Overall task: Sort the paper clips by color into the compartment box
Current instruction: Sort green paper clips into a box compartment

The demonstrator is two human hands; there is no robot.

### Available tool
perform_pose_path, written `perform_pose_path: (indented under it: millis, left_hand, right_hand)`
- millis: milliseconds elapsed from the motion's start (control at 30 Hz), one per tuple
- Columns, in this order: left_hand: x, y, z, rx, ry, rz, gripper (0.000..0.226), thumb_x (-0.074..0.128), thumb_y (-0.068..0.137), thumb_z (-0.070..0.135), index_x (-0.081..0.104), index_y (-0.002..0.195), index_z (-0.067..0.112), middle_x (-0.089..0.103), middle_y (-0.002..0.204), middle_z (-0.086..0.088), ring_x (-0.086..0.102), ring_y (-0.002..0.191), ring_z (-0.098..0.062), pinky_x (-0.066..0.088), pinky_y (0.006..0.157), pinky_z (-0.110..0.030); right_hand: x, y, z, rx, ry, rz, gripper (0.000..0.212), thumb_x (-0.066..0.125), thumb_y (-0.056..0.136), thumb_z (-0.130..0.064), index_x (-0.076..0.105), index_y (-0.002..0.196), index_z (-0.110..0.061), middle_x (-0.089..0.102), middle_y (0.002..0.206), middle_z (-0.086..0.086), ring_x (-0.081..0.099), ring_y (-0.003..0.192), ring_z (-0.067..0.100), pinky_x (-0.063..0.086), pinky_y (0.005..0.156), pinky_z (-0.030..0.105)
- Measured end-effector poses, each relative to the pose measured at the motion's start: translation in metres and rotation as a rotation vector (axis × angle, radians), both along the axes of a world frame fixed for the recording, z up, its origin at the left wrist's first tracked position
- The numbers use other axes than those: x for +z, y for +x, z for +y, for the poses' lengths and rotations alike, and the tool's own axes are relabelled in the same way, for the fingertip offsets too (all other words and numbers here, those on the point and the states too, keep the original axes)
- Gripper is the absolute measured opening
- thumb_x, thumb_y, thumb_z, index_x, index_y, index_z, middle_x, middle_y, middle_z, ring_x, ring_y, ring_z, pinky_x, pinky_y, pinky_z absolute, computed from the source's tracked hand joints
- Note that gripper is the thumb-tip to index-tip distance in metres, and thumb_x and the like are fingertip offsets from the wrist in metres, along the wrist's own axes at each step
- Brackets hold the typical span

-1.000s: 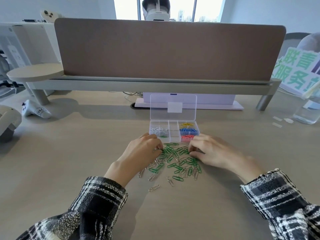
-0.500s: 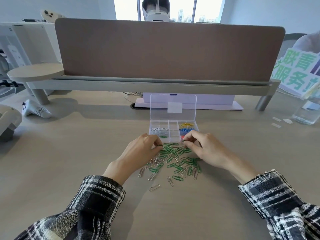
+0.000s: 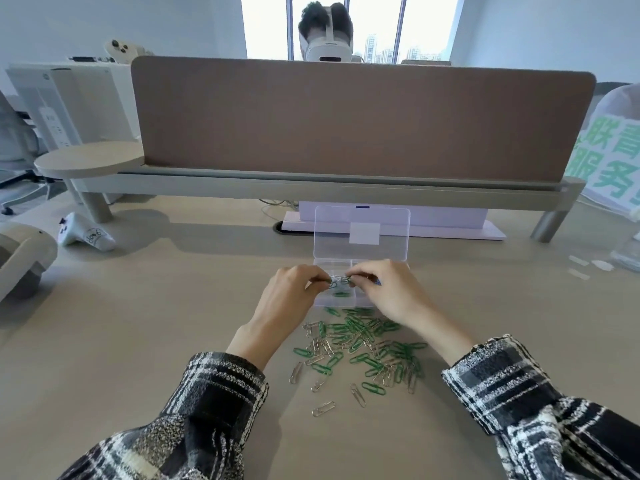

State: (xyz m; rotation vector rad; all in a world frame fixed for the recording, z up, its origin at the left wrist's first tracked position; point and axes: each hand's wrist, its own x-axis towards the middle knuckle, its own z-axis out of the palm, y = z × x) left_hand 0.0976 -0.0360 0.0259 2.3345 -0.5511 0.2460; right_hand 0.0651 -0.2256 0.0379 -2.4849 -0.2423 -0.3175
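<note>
A clear compartment box [image 3: 349, 263] stands open on the desk, its lid [image 3: 362, 233] upright behind it. Both hands hover over the box. My left hand [image 3: 294, 296] pinches a green paper clip [image 3: 333, 283] at its fingertips. My right hand [image 3: 384, 292] pinches another clip [image 3: 346, 279] right beside it, and the two clips touch. A few green clips [image 3: 341, 294] lie in the front compartment below. Most other compartments are hidden by my hands. A loose pile of green and silver clips [image 3: 363, 344] lies on the desk in front of the box.
A brown desk divider [image 3: 360, 119] on a raised shelf runs across the back. A white controller [image 3: 86, 233] lies at far left, beside a grey device [image 3: 20, 258]. A green-lettered sign [image 3: 609, 161] stands at far right. A person wearing a headset [image 3: 325, 36] sits behind the divider.
Both hands have lifted from the pile and moved forward over the box, each carrying a clip; they now meet above the front compartment.
</note>
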Motion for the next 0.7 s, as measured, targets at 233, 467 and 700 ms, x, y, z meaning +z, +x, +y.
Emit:
perform_pose_path:
  millis: [233,467,700]
  left_hand:
    - [-0.003,0.009,0.007,-0.056,-0.016,0.026,0.018,0.060,0.094,0.031,0.073,0.104,0.024,0.069,0.098,0.013,0.054,0.074,0.005,0.035,0.064,-0.004]
    - [-0.004,-0.018,0.023,-0.219,0.228,-0.053,0.010,0.061,0.093,0.031,0.069,0.099,0.029,0.060,0.094,0.019,0.052,0.077,0.004,0.039,0.069,-0.018]
    - [-0.001,-0.024,0.017,-0.226,0.348,-0.130,0.023,0.053,0.098,0.029,0.067,0.116,0.027,0.061,0.110,0.012,0.054,0.103,-0.007,0.050,0.081,-0.032]
  right_hand:
    - [0.002,-0.005,-0.008,0.045,-0.099,-0.155,0.017,0.062,0.091,-0.033,0.073,0.102,-0.025,0.066,0.091,-0.015,0.055,0.085,0.006,0.050,0.075,0.029]
    - [0.005,-0.039,-0.032,0.141,-0.251,0.022,0.016,0.068,0.089,-0.022,0.074,0.104,-0.026,0.060,0.091,-0.018,0.054,0.078,-0.004,0.040,0.071,0.012]
    - [-0.002,-0.039,-0.014,0.063,-0.481,-0.008,0.028,0.052,0.097,-0.040,0.073,0.103,-0.022,0.048,0.086,-0.010,0.040,0.090,0.008,0.046,0.076,0.033]
